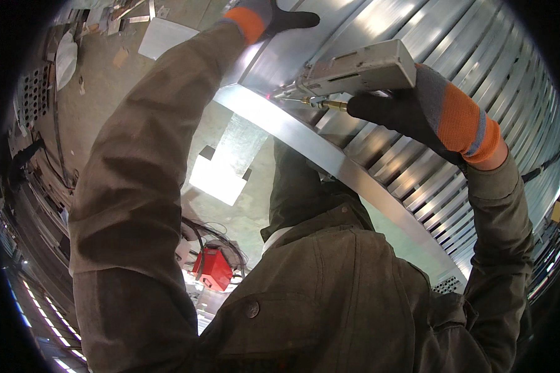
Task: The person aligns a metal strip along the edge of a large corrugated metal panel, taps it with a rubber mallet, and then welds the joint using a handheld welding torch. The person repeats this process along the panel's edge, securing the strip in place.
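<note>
The right hand's fingers [379,112] — in a dark glove with a grey and orange cuff — are curled tight around the underside of a grey metal handheld tool [361,69], the right hand [417,115] sitting right of centre in the upper part of the frame. The tool's brass tip [330,104] points left, near the bright flat rim [305,140] of a large ribbed metal cylinder [466,68] that fills the upper right. At the top centre, the left hand [274,15], gloved alike, lies pressed on the cylinder's smooth band; only its thumb shows, stuck out to the right, so I cannot tell how the other fingers sit. Olive jacket sleeves run down to the lower edge. Below, on the concrete floor [106,93], stands a red box [213,268] with cables at lower centre-left.
</note>
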### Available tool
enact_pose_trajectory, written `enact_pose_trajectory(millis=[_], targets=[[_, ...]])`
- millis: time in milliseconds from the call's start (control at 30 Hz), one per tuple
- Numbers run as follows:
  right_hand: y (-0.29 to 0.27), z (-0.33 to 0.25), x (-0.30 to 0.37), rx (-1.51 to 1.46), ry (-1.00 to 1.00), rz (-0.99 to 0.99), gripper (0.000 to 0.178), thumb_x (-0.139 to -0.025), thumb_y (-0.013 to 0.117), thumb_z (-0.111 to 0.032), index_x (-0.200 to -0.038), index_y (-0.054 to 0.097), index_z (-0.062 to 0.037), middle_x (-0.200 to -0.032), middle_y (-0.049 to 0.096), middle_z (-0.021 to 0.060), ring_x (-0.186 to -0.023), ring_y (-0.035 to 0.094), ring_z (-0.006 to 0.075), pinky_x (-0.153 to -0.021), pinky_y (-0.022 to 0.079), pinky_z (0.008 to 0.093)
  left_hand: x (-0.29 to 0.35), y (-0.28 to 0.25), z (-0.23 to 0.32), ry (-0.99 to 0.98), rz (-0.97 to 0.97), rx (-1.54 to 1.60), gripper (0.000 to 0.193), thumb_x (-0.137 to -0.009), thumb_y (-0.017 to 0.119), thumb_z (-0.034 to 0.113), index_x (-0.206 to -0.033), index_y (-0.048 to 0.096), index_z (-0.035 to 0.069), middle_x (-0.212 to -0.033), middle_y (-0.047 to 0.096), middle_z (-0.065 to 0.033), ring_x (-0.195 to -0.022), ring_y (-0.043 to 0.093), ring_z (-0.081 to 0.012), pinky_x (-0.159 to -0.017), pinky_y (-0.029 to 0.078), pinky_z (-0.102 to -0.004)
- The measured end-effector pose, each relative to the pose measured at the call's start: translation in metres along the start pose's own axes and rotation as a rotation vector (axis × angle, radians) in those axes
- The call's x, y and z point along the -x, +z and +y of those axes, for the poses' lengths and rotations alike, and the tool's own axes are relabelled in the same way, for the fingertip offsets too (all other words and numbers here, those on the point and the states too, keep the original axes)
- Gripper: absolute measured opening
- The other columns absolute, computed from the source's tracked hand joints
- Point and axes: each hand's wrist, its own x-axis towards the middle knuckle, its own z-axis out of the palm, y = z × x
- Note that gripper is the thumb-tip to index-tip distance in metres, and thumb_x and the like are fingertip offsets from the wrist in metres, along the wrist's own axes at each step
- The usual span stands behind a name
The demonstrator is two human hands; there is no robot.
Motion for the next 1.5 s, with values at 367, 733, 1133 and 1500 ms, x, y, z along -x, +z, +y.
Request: enact_pose_trajectory(millis=[367,733,1133,1500], targets=[[-0.015,-0.011,-0.023,0.346,-0.073,-0.188,0.045,-0.102,0.082,-0.03,-0.137,0.071,-0.003,-0.117,0.081,0.017,-0.103,0.081,0.027,-0.092,0.066,0.0369,0.003,-0.007,0.012,-0.051,-0.031,0.086,0.111,-0.076,0.096,0.057,-0.16,0.048,0.001,-0.145,0.068,-0.0274,-0.134,0.066,-0.0405,-0.114,0.051,-0.0471],[-0.014,0.003,-0.028,0.347,-0.248,-0.147,0.032,-0.105,0.074,-0.026,-0.128,0.074,-0.0035,-0.105,0.08,0.0163,-0.096,0.078,0.0285,-0.085,0.06,0.0392,-0.007,0.003,-0.004,-0.066,-0.057,-0.039,0.124,-0.074,0.091,0.07,-0.161,0.043,-0.003,-0.149,0.064,-0.0285,-0.137,0.064,-0.0426,-0.115,0.051,-0.0469],[-0.017,-0.037,0.041,0.42,-0.161,0.059,0.047,-0.099,0.083,-0.019,-0.141,0.067,-0.0043,-0.115,0.08,0.0149,-0.101,0.08,0.0247,-0.087,0.067,0.0385,-0.013,0.006,-0.01,-0.089,-0.221,-0.082,0.132,-0.076,0.084,0.081,-0.168,0.034,0.0,-0.157,0.058,-0.0294,-0.146,0.057,-0.0457,-0.122,0.046,-0.0495],[0.018,-0.045,0.073,0.239,-0.002,0.102,0.038,-0.096,0.085,-0.011,-0.131,0.074,-0.0016,-0.112,0.081,0.0123,-0.096,0.078,0.0219,-0.084,0.061,0.0341,0.188,0.018,-0.014,-0.301,0.787,0.568,0.036,-0.109,0.072,0.022,-0.137,0.063,0.001,-0.118,0.07,-0.0085,-0.106,0.065,-0.0158,-0.094,0.055,-0.0317]])
